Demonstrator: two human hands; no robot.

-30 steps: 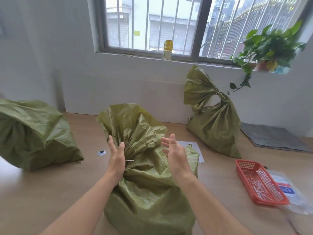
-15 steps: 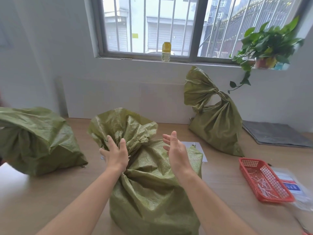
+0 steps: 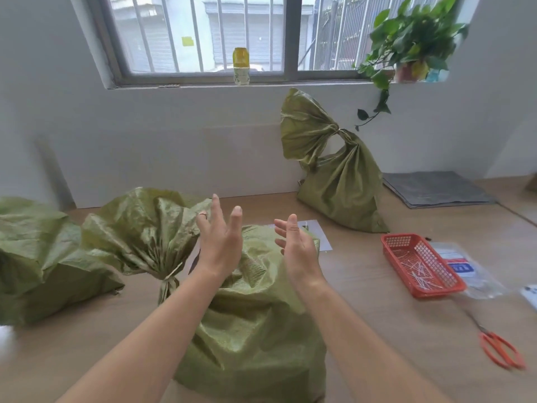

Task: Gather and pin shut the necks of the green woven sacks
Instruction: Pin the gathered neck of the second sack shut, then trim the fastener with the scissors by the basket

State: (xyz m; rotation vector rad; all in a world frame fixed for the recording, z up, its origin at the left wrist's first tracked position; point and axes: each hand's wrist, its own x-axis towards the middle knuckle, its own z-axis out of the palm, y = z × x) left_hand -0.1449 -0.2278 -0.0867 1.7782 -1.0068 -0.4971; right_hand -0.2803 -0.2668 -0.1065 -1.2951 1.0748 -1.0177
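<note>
Both hands are up over the middle sack and holding nothing. The left hand [image 3: 220, 242] has its fingers straight and fanned out, palm facing right. The right hand [image 3: 299, 248] is the same deal, fingers loose and spread, palm facing left, a clear gap between the two.

The middle sack [image 3: 252, 321] sits by the near edge of the bench [image 3: 377, 301], right under the forearms. Its neck [image 3: 171, 276] is bunched tight and has flopped over to the left, with the loose top [image 3: 145, 225] flaring out like a fan beyond it. The left fingertips overlap that flared bit, but I honestly can't tell if they're touching it or just in front of it. There's something cinching the neck, too small to make out.

A second green sack [image 3: 37, 263] lies slumped at the left edge of the bench. A third sack [image 3: 340, 193] leans on the wall at the back edge, neck gathered and top standing up.

Toward the right edge there's a red basket [image 3: 390, 251] with little white sticks in it, just beside a clear plastic bag [image 3: 470, 271] with a blue label. Orange scissors [image 3: 502, 350] lie near the front right corner. A white sheet of paper [image 3: 319, 234] peeks out behind the right hand, and a grey mat [image 3: 436, 189] lies in the back right corner. On the windowsill are a yellow-capped bottle [image 3: 241, 66] and a potted plant [image 3: 412, 42].
</note>
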